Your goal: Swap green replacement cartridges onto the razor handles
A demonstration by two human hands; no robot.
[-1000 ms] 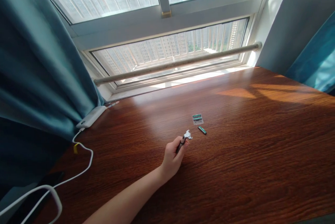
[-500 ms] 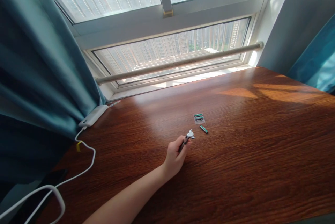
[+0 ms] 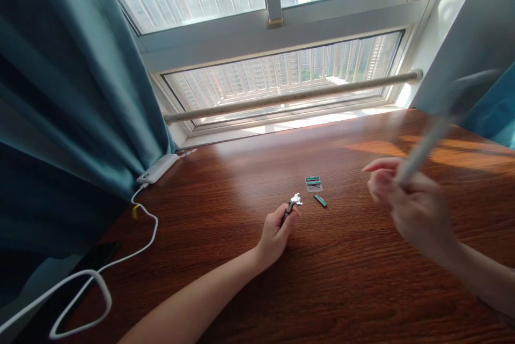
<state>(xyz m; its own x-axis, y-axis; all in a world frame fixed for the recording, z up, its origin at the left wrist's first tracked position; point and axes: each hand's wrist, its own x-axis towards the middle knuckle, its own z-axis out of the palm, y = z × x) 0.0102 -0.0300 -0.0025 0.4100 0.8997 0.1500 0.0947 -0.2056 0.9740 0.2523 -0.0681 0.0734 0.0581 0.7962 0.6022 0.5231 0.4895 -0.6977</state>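
Right hand (image 3: pixel 420 212) arrived, curled round blurred rod (image 3: pixel 424 146); left hand (image 3: pixel 274 234) — gripping razor handle (image 3: pixel 288 210)

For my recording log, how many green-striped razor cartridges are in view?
3: a far cartridge and a near cartridge in the clear case, and a loose cartridge on the table beside it. Any hidden elsewhere can't be ruled out.

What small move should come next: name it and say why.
Probably lower the pale stick toward the razor handle: the right hand holds the stick raised, apart from the handle, while the left hand grips that handle, its pronged end carrying no cartridge. The stick's far end is too blurred to identify.
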